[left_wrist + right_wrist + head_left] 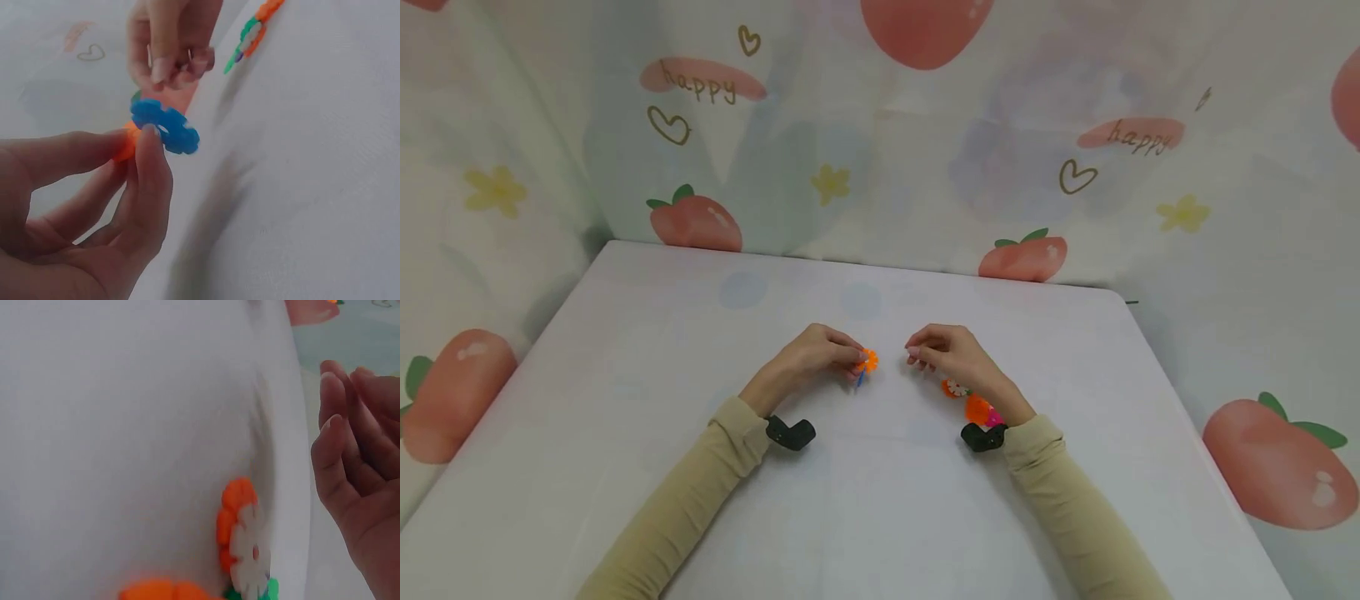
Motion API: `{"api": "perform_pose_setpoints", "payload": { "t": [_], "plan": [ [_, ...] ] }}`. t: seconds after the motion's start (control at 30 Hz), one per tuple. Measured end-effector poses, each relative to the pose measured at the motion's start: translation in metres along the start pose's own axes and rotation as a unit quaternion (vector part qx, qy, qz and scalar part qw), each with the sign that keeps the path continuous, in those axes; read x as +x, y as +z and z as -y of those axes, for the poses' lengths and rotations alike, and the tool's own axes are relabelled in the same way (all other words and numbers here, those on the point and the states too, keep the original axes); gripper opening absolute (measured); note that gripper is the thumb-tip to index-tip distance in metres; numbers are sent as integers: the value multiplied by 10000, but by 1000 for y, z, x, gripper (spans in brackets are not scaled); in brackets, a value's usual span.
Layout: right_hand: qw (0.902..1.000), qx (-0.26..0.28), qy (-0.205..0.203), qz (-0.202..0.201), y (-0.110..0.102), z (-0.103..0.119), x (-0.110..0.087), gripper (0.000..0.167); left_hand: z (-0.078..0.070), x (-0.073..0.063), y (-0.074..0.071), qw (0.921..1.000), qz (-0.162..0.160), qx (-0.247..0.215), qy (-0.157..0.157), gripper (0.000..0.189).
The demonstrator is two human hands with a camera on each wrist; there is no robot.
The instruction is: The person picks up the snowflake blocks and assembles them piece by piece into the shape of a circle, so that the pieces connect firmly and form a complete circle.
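Note:
My left hand (816, 352) pinches an orange snowflake disc (871, 360) and a blue snowflake disc (180, 136) joined at an angle. Thumb and fingertips cover much of the orange disc. To their right, my right hand (952, 350) hovers over the table, fingers loosely bent and holding nothing. Beneath the right wrist lie more snowflake discs: a white disc (247, 550) against an orange one (236, 503), with a bit of green (273, 589) below. Nearer me, another orange disc (977, 409) touches a pink disc (994, 417).
A white-covered table (880, 517) spreads under both arms. Printed cloth walls (910, 192) rise along its back and sides. Each wrist wears a black camera, the left camera (791, 433) and the right camera (982, 437) both close above the tabletop.

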State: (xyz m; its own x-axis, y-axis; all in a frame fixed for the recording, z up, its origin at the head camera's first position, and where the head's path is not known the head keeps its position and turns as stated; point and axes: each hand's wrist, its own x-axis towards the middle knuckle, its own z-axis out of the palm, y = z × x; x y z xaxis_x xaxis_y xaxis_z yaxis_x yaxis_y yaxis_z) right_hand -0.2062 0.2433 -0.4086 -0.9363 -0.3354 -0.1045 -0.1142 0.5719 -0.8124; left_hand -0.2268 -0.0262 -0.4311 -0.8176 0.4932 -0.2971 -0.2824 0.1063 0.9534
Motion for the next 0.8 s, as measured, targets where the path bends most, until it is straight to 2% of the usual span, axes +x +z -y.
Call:
{"api": "perform_pose_setpoints", "payload": {
  "t": [0.13,0.23,0.4,0.57,0.8],
  "plan": [
    [9955,-936,32,-155,-12,-6,-12,16,-1,-2,-3,9999,59,-100,-3,28],
    [9904,-1366,52,-190,-18,-11,-21,15,-2,-3,-4,10000,60,-73,-15,29],
    [9873,-1585,71,-125,-28,-20,-37,14,-4,-4,-3,10000,-9,-25,-93,29],
    [9849,-1697,309,-150,-35,-25,-49,19,-5,-5,-2,9999,5,-59,-104,30],
    [9795,-1984,328,-68,-37,-32,-53,29,-6,-5,0,9999,25,-58,-132,31]
  ]
}}
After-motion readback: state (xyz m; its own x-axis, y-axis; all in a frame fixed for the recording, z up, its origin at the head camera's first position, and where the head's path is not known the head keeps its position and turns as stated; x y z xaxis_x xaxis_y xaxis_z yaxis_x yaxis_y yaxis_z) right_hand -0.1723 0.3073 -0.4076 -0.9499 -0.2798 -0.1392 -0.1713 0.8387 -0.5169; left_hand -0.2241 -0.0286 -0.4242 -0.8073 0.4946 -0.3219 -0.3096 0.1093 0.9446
